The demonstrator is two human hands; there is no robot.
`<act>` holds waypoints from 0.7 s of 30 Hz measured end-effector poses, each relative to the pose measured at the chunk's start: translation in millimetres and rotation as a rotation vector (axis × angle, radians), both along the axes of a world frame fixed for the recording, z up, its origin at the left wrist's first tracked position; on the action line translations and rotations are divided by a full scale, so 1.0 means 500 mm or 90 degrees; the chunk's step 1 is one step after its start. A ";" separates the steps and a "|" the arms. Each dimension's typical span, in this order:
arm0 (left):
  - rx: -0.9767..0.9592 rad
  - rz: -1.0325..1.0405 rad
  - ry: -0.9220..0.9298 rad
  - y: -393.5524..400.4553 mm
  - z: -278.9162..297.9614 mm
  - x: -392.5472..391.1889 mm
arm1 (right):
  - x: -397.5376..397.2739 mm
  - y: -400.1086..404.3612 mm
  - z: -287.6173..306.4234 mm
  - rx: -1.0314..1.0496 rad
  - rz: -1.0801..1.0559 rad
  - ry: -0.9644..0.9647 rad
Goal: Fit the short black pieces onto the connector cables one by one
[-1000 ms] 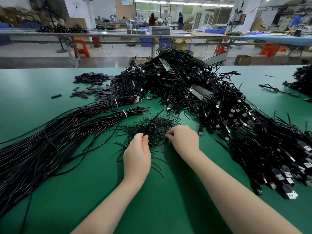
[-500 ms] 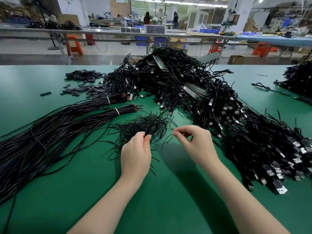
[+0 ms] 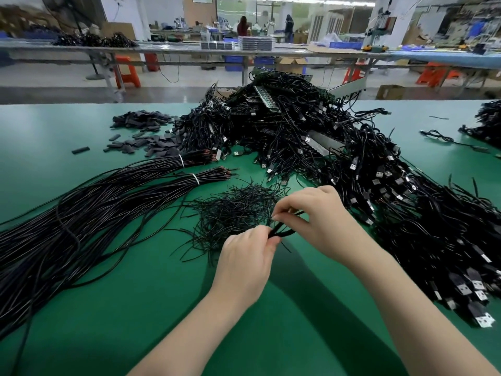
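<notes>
The left hand point(image 3: 245, 264) pinches a small bunch of thin black strands point(image 3: 282, 231) just near of the loose strand pile point(image 3: 235, 210) on the green tabletop point(image 3: 135, 308); the right hand point(image 3: 317, 221) has its grip closed on one strand; it should draw that one out slowly, the left holding firm, so none tangle.

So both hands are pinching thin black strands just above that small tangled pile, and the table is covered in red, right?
Not quite: the table is green, not red, as the head view shows. The left hand and right hand do pinch thin black strands above the small tangled pile.
</notes>
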State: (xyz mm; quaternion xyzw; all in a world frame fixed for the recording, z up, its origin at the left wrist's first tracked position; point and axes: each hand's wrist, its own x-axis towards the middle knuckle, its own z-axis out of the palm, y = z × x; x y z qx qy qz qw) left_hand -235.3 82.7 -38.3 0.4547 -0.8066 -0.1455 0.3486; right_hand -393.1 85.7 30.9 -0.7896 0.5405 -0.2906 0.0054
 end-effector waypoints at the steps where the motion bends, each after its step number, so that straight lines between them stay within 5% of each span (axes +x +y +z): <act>1: -0.005 -0.010 -0.020 -0.001 -0.001 -0.001 | -0.005 -0.001 0.002 0.035 0.012 -0.025; 14: -0.252 -0.102 -0.191 0.015 -0.002 -0.018 | -0.086 0.003 0.007 0.459 0.147 -0.269; 17: -0.257 -0.148 -0.084 0.025 -0.008 -0.025 | -0.090 0.009 -0.014 0.575 0.210 -0.432; 21: 0.017 -0.097 0.260 0.027 -0.007 -0.025 | -0.023 -0.001 -0.068 0.562 0.160 -0.735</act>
